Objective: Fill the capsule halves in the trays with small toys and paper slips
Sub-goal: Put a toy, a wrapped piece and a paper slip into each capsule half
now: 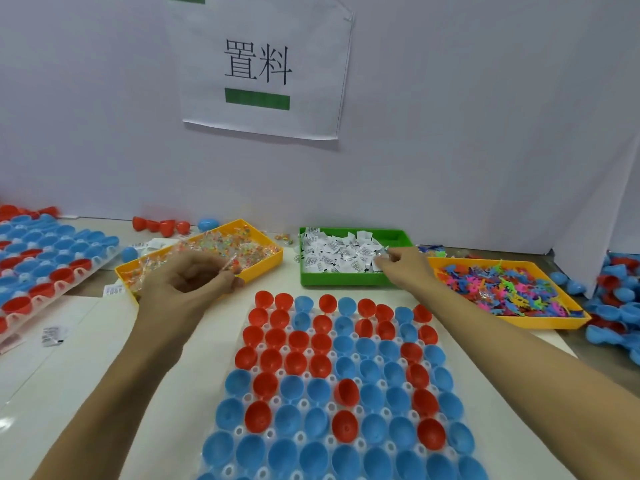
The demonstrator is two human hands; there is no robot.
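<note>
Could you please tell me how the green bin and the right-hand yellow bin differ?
The green bin holds white paper slips; the yellow bin holds small colourful plastic toys. The right hand reaches into the green bin, while no hand touches the yellow bin. Both are shallow, rectangular and open-topped.

Red and blue capsule halves (pixel 332 386) open-side up in tray, paper slips (pixel 341 252) heaped in green bin

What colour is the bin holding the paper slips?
Green bin, seen in the head view; right hand reaches into it.
</note>
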